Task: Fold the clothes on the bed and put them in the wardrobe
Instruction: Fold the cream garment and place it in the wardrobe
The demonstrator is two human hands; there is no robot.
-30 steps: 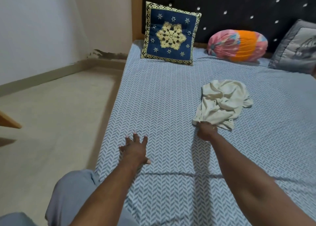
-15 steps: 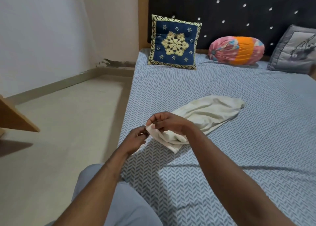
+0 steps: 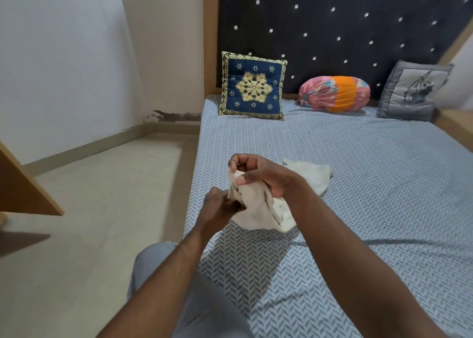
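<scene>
Head view of the near-left part of a bed (image 3: 371, 197) covered in a blue herringbone sheet. A cream garment (image 3: 258, 212) is held bunched above the sheet near the bed's left edge; its far end (image 3: 314, 176) trails onto the sheet behind the right wrist. The right hand (image 3: 258, 176) is raised, fingers curled, with the thumb pinching the garment's top edge. The left hand (image 3: 217, 206), lower and to the left, grips the cloth at its left side, its fingertips partly hidden in the folds. The two hands are close together, both clamped on the same garment. Along the dark studded headboard (image 3: 332, 25), at the far end, stand a blue embroidered cushion (image 3: 253, 85), a pink-and-orange bolster (image 3: 335, 93) and a grey cushion (image 3: 412, 92). Left of the bed lies pale floor (image 3: 102, 209), with a wooden panel (image 3: 23, 186) at the frame's left edge.
</scene>
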